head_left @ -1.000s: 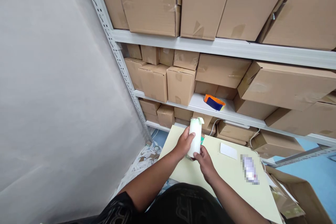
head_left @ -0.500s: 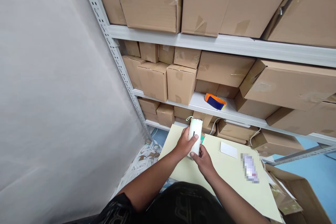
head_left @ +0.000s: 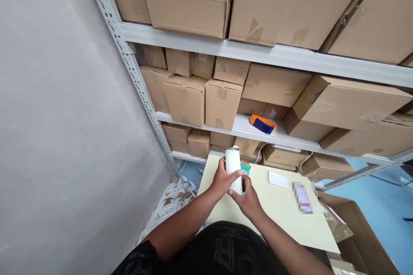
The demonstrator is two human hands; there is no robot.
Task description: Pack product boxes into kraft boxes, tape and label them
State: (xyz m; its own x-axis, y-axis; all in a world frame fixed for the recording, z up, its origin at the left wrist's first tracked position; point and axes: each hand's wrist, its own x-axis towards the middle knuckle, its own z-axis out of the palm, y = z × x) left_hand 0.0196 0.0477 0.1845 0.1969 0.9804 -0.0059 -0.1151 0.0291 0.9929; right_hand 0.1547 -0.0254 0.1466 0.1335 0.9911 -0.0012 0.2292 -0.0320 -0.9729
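Observation:
A white cylindrical bottle (head_left: 233, 166) is held nearly upright above the pale yellow table (head_left: 280, 215). My left hand (head_left: 223, 179) wraps round its left side, thumb across the front. Lower down, my right hand (head_left: 247, 197) grips the bottle near its base from the right. Behind the bottle, a green item (head_left: 245, 169) partly shows; the hands and bottle hide the rest of it. To the right on the table lie a white rectangular pad (head_left: 278, 179) and a blurred-out purple item (head_left: 302, 198).
Shelves (head_left: 193, 43) full of cardboard boxes (head_left: 223, 102) stand behind the table. An orange and blue band (head_left: 263, 124) lies on the middle shelf. An open carton (head_left: 364, 227) is at the right, white scraps (head_left: 167, 206) on the floor at left.
The bottle has turned in my hands: its dark mark no longer shows and its strap loop has shifted from the left side to behind the top. The view has shifted slightly.

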